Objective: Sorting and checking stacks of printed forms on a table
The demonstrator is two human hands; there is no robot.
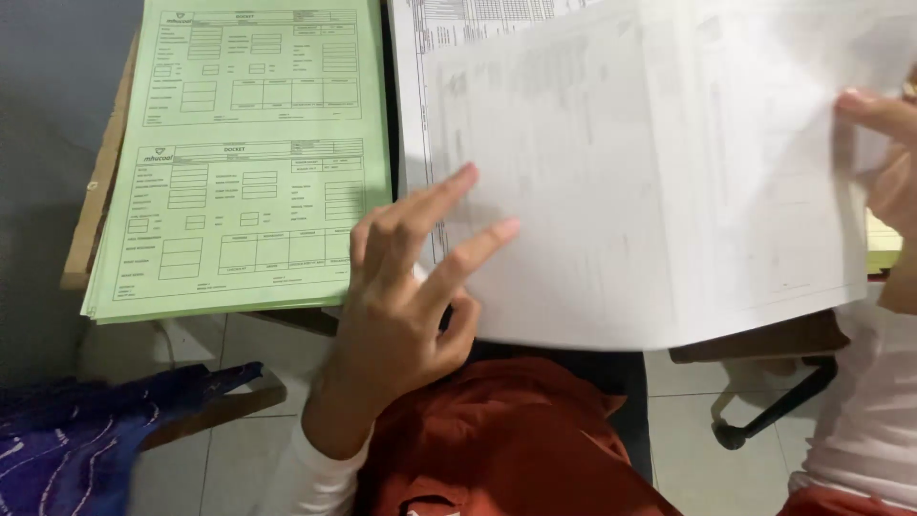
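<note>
White sheet (659,191) of printed paper, large, faintly lined with table rows showing through from the other side, lifted and curved over the right half of the table; lower edge hanging past the table's front. Right hand (884,158) at the far right edge of the view, fingers closed on the sheet's right side, holding it up. Left hand (411,287) at the sheet's lower left corner, fingers spread wide, index and middle fingertips lying on the paper, thumb tucked beneath the edge; not clear whether pinching or only touching. More white printed pages (420,115) flat beneath the lifted sheet, dense with small rows.

Wooden table (95,191), pale worn edge visible on the left, dark underside at the front right. Grey wall to the left, pale tiled floor (239,449) below. Rust-orange garment (506,440) in the lap, white sleeves at both wrists, blue patterned cloth (86,440) at bottom left. Black chair base with a castor (764,411) at lower right.

Stack of pale green forms (248,143) on the table's left part, just beside the white pages, each sheet carrying two identical boxed layouts, one above the other. Yellow paper edge (884,244) peeking out at the right, under the white sheet.
</note>
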